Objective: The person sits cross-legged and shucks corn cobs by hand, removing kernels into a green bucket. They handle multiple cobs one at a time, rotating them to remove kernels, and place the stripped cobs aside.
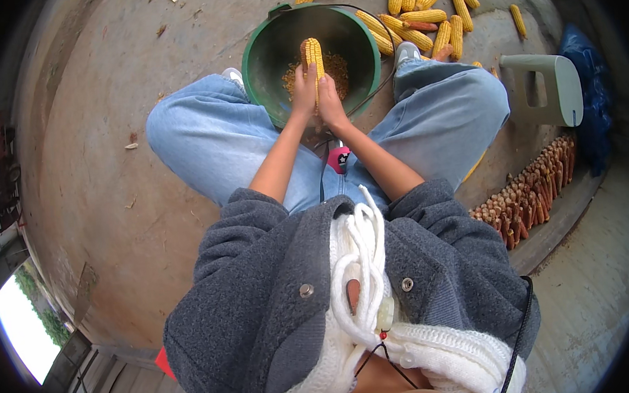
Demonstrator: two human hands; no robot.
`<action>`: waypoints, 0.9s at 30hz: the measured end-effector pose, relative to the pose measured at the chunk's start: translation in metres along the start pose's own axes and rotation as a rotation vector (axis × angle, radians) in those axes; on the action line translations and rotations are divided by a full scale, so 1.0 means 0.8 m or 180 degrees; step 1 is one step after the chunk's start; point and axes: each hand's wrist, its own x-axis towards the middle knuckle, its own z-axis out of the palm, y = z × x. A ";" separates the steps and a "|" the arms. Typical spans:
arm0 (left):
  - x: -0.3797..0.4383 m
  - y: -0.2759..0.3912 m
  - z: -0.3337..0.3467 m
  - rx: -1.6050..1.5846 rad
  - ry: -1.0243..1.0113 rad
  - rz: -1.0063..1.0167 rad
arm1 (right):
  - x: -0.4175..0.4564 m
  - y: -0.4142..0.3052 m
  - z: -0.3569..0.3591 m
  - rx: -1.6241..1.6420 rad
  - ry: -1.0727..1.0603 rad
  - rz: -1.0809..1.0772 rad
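Both hands are together over a green plastic bucket (251, 73) that stands between the knees. My left hand (304, 92) and my right hand (331, 102) grip a yellow corn cob (313, 53), its tip pointing away from me. Beside it, at its left, shows a reddish-brown bare cob (303, 50), held against it. Loose corn kernels (337, 71) lie at the bottom of the bucket. The bucket's thin handle (393, 46) hangs over its right side. The palms and part of the cob are hidden.
Several yellow corn cobs (425, 16) lie on the concrete floor beyond the right foot. A pale plastic stool (564, 86) lies at the right, beside a blue plastic bag (582, 72). Stripped cobs (530, 194) are stacked in rows nearer me.
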 end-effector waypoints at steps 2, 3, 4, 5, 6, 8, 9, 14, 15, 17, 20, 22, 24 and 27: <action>0.005 0.006 -0.001 -0.0654 -0.0351 -0.0359 | 0.002 0.002 0.001 0.0168 -0.0104 0.0051; 0.005 0.008 -0.002 -0.0857 -0.0486 -0.0470 | 0.003 0.002 -0.003 0.0288 -0.0177 0.0182; 0.005 0.010 -0.001 -0.0785 -0.0443 -0.0425 | 0.002 -0.004 -0.004 0.0404 -0.0252 0.0317; 0.005 0.012 -0.001 -0.0713 -0.0401 -0.0381 | 0.001 -0.008 -0.003 0.0363 -0.0196 0.0274; 0.005 0.013 0.000 -0.0641 -0.0360 -0.0337 | -0.001 -0.013 -0.001 0.0322 -0.0140 0.0232; 0.006 0.004 -0.004 -0.0663 -0.0378 -0.0338 | -0.003 -0.008 -0.001 0.0185 -0.0053 0.0142; 0.006 -0.002 -0.006 -0.0675 -0.0388 -0.0340 | -0.002 -0.002 -0.001 0.0086 -0.0018 0.0099; 0.009 -0.014 -0.010 -0.0287 -0.0099 -0.0229 | -0.001 0.013 0.000 0.0106 0.0027 0.0011; 0.009 -0.016 -0.013 -0.0233 -0.0028 -0.0273 | -0.002 0.013 0.001 0.0141 0.0048 0.0024; 0.010 -0.013 -0.009 -0.0067 -0.0001 -0.0222 | -0.004 0.003 0.004 0.0274 0.0043 0.0082; 0.009 0.008 -0.005 -0.0757 -0.0120 -0.0587 | -0.005 -0.008 0.000 0.0308 -0.0040 0.0107; 0.011 0.020 -0.004 -0.1038 -0.0184 -0.0782 | -0.006 -0.005 -0.002 -0.0011 -0.0105 -0.0024; 0.015 0.023 -0.007 -0.0828 -0.0166 -0.0783 | -0.007 0.000 -0.004 -0.0096 -0.0272 0.0061; 0.019 0.012 -0.011 -0.0836 -0.0131 -0.0665 | -0.011 -0.002 -0.001 -0.0258 -0.0309 0.0066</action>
